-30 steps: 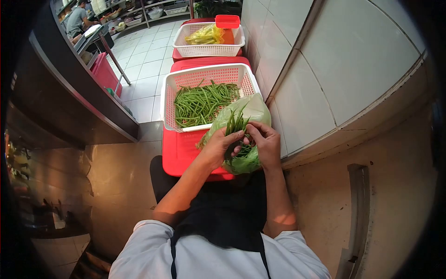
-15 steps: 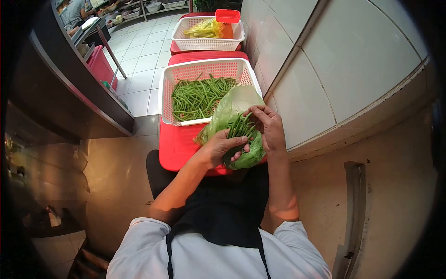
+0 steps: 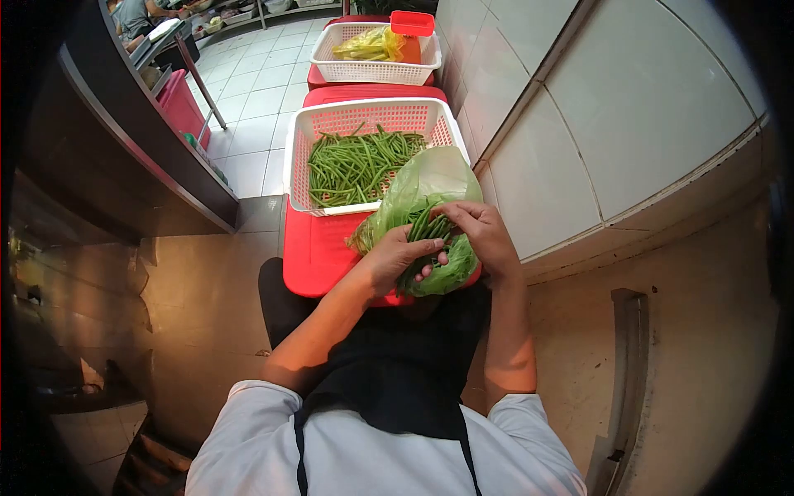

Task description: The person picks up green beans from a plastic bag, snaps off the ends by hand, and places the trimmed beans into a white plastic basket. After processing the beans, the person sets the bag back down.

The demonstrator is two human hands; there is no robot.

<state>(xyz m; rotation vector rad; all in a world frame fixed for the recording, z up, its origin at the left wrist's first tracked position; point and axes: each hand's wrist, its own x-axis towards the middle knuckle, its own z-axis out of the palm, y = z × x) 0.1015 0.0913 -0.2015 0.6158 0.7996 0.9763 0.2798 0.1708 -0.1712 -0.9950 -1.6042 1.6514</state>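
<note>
My left hand (image 3: pixel 403 258) is closed around a bunch of green beans (image 3: pixel 426 227), its thumb lying across them. At the upper end of that bunch, the fingers of my right hand (image 3: pixel 480 231) pinch together at the beans; exactly what they grip is too small to tell. A translucent green plastic bag (image 3: pixel 438 169) lies behind and beneath both hands. Beyond it stands a white basket (image 3: pixel 372 106) with many cut green beans (image 3: pixel 360 165) inside, on a red lid (image 3: pixel 310 252).
A second white basket (image 3: pixel 376 73) farther back holds a yellow bag (image 3: pixel 372 44) and a red container (image 3: pixel 412 23). The tiled wall (image 3: pixel 538 157) runs along the right. At the upper left are a metal table, a pink bin (image 3: pixel 184 105) and another person (image 3: pixel 132 18).
My right hand has moved slightly down and now bends more toward the bunch. The left hand keeps its hold. The view has shifted a little.
</note>
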